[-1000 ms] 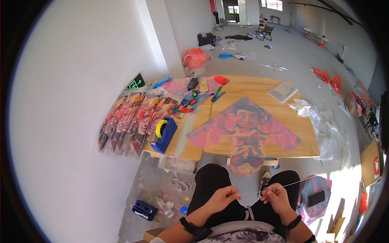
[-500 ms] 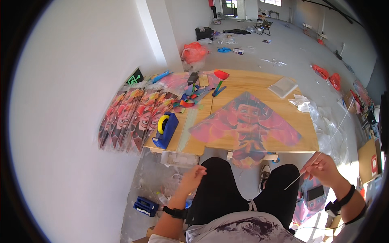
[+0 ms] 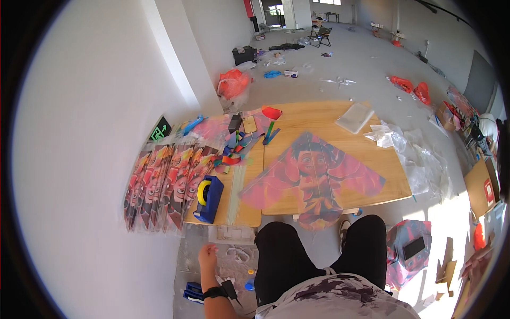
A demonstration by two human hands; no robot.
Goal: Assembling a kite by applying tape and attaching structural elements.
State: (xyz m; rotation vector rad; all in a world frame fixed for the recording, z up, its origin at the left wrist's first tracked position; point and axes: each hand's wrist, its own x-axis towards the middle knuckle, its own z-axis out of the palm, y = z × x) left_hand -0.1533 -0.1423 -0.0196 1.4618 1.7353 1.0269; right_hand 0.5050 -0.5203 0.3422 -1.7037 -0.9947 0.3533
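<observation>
Left hand (image 3: 208, 257) low at near left, fingers loosely curled, seemingly empty, over clear plastic wrappers (image 3: 234, 254) on floor: light, limp, slippery, probably best pinched at an edge; right hand unseen.

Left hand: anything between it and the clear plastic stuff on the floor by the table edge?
Nothing visible. The left hand reaches down on the person's left, right next to the clear plastic pieces on the floor below the wooden table. No object lies across the gap. Whether the fingers already touch them cannot be told. The right hand is out of view.
</observation>
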